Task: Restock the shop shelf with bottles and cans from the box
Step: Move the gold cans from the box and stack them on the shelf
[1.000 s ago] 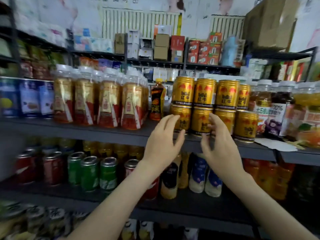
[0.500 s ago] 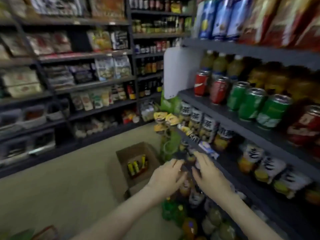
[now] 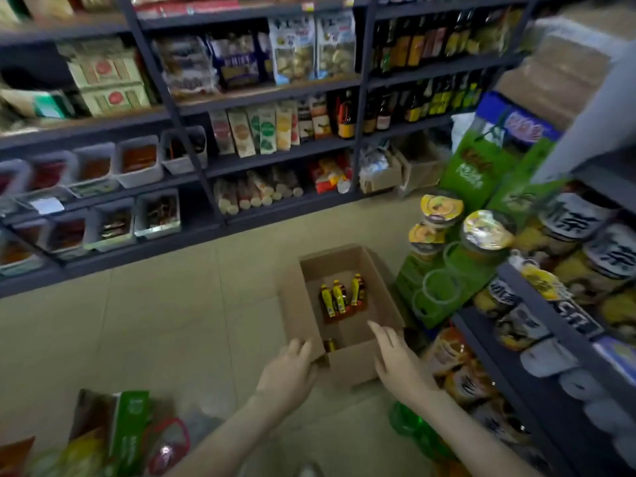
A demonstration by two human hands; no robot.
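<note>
Head view: the left hand is empty, fingers loosely extended, with its tips at the near left corner of the open brown cardboard box. Contact with the rim cannot be confirmed. The right hand is likewise empty, fingers straight and slightly spread, poised over the near right rim. Neither hand carries stock.

The box stands on the beige tiled floor, near the foot of the dark metal shop shelf on the right. Inside it, three small yellow-labelled bottles lie together toward the far end. One more small dark bottle shows against the near wall. The rest of the box bottom is bare cardboard, and no cans are visible in it.

The shelf tiers in view carry closely packed jars and bottles, too blurred to count.

Assessment: restocking appears well advanced, with the box nearly emptied. At least four bottles are yet to be shelved, and the hands appear placed for the next pick-up.
</note>
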